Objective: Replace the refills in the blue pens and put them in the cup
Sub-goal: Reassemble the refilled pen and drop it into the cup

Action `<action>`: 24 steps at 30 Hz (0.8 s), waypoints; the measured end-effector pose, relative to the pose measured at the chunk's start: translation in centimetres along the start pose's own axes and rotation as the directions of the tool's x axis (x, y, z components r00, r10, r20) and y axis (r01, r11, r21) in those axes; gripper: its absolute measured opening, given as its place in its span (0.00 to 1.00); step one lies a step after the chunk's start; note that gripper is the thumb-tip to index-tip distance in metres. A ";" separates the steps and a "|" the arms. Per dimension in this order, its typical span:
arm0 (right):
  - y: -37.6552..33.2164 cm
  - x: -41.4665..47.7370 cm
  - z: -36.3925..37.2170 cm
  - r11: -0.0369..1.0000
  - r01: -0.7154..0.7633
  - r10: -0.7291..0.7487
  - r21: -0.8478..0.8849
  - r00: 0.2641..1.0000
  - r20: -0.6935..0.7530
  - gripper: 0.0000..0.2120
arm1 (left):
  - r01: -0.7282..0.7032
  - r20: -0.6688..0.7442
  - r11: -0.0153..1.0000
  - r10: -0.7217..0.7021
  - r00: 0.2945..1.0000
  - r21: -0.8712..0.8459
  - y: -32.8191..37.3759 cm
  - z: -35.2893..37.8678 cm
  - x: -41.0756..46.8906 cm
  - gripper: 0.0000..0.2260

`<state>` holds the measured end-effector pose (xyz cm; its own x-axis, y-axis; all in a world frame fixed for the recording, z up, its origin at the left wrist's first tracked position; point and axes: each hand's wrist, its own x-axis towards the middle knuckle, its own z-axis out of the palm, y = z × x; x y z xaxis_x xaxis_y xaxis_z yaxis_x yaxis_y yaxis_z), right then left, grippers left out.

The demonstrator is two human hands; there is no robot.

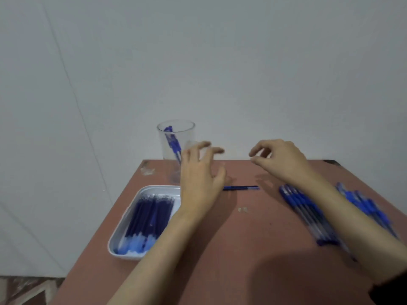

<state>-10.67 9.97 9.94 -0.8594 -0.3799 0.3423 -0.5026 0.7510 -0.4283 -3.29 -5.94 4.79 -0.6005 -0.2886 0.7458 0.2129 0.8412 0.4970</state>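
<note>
A clear plastic cup point(168, 137) stands at the table's far edge with one blue pen point(172, 143) leaning inside it. My left hand point(200, 179) hovers just right of the cup, fingers loosely spread and holding nothing. My right hand point(279, 160) is raised over the far middle of the table, fingers loosely curled and empty. A single blue refill point(241, 188) lies on the table between the hands. A white tray point(132, 216) at the left holds several dark blue refills point(147, 219). A pile of blue pens point(308, 214) lies under my right forearm.
The reddish-brown table point(231, 249) stands against a pale wall. More blue pens point(370, 208) lie past my right forearm near the table's right edge. Small scuffs mark the far left corner. Patterned floor shows at the lower left.
</note>
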 end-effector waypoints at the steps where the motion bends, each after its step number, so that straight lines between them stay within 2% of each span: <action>1: 1.3 -0.5 -0.7 0.994 -0.051 0.055 -0.101 0.998 0.043 0.04 | -0.005 0.124 1.000 0.007 0.992 -0.018 0.4 0.7 -0.5 0.11; 3: 3.5 -1.4 -1.7 0.958 -0.122 0.160 -0.260 0.979 0.130 0.02 | 0.065 0.344 0.996 -0.041 0.938 -0.056 1.3 2.0 -1.5 0.09; 5: 5.0 -2.0 -2.0 0.921 -0.144 0.222 -0.363 0.958 0.183 0.05 | 0.168 0.433 0.980 -0.107 0.895 -0.106 2.3 3.0 -2.3 0.08; 8: 5.6 -2.7 -1.5 0.904 -0.129 0.230 -0.408 0.951 0.208 0.11 | 0.276 0.432 0.942 -0.171 0.886 -0.192 3.3 3.6 -3.1 0.08; 13: 5.2 -3.6 0.2 0.857 -0.104 0.223 -0.505 0.958 0.181 0.09 | 0.381 0.398 0.885 -0.259 0.880 -0.268 3.1 3.4 -3.6 0.08; 16: 5.0 -4.0 0.4 0.838 -0.122 0.243 -0.532 0.956 0.164 0.13 | 0.417 0.385 0.864 -0.296 0.874 -0.283 2.6 3.1 -3.9 0.08; 21: 4.3 -4.3 0.7 0.850 -0.153 0.239 -0.504 0.965 0.110 0.15 | 0.403 0.370 0.870 -0.289 0.883 -0.284 1.9 2.4 -3.5 0.07; 24: 3.6 -4.1 0.3 0.897 -0.174 0.212 -0.405 0.976 0.049 0.17 | 0.449 0.366 0.832 -0.326 0.872 -0.327 1.2 2.2 -3.2 0.07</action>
<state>-9.01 14.01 6.75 -0.9498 -0.2382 0.2030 -0.2630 0.9591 -0.1051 -2.79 -2.98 1.99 -0.8748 -0.3588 0.3256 0.1598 0.4208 0.8930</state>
